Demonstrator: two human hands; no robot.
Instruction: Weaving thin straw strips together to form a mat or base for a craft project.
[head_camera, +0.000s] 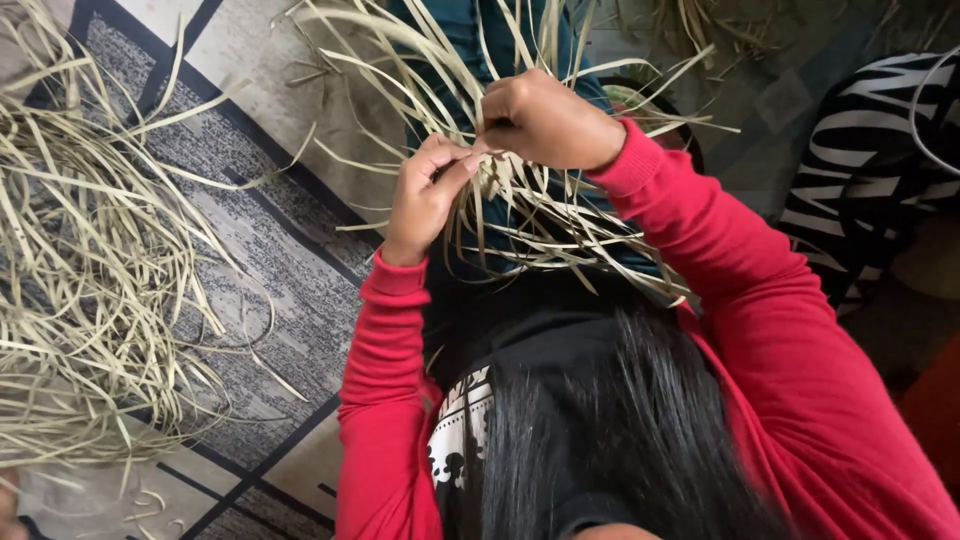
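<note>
**Strip weaving, early stage — hands at the knot of the bundle**

- Left hand (428, 195): fingers pinched shut on a few pale strips at centre of the woven bundle (520, 205); touching right hand.
- Right hand (545, 120): fisted, clamped on strips just above left hand; hands together, no gap.
- Woven bundle: held up over the lap, centre frame, above teal cloth (500, 40). Small crossed core hidden betw. hands; long loose ends fanning out all round, esp. far and right. Extent of finished weave: cannot tell, core covered.
- Judged progress: start only. Most strip length unwoven; no wall, rim or recognisable shape yet.
- Loose strip pile (90, 290): large, left, on patterned rug (290, 250), well apart from hands. Stock mostly unused.
- More strips far right, on floor, blurred.
- Red sleeves (760, 330), dark hair near edge.
- Black-and-white striped cloth (860, 180), right edge; owner not clear.
</note>
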